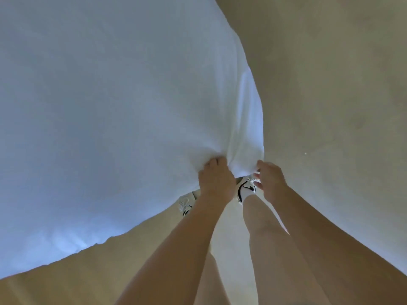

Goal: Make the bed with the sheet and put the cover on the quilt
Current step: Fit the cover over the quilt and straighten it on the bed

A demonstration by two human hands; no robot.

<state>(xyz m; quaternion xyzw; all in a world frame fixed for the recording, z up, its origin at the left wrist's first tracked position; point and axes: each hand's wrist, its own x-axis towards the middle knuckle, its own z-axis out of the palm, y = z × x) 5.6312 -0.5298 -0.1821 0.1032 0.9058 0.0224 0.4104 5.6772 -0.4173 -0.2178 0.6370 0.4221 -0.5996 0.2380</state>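
White sheet spread wide over the left and far part of the view, its near right corner drawn into a bunch of folds. Left hand clenched on that bunch, fingers curled into the cloth. Right hand just right of it, pinching the corner's hanging edge between thumb and fingers. Below the corner, two white shoes on a beige floor, a bare leg between the forearms
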